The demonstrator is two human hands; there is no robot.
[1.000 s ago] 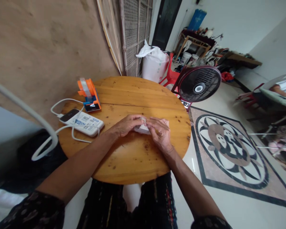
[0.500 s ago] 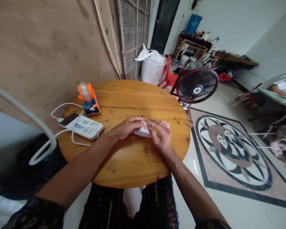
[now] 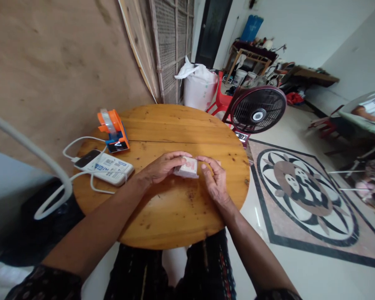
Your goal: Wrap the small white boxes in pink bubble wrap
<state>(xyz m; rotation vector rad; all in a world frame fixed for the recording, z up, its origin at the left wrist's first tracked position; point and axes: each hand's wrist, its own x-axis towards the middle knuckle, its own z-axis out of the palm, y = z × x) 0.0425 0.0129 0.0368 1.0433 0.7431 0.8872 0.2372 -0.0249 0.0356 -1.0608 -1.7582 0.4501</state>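
A small whitish box (image 3: 188, 166) with reddish print on its top, wrapped in something glossy, is at the middle of the round wooden table (image 3: 162, 227). My left hand (image 3: 164, 167) is closed on its left side, thumb on top and fingers along the far side. My right hand (image 3: 216, 177) is just to the right of the box, thumb and index finger apart. Its index fingertip is close to the box's far right corner; whether they touch I cannot tell.
On the table's left side are a white power bank (image 3: 114, 168) with cables and an orange-and-blue tape dispenser (image 3: 115, 131). A dark red fan (image 3: 258, 114) stands beyond the right edge, near a red chair (image 3: 220, 100) and a white sack (image 3: 200, 87). Another person's arm (image 3: 367, 114) shows far right.
My right hand has come off the box and opened, moving slightly right. More of the box's printed top shows. My left hand has kept its hold.
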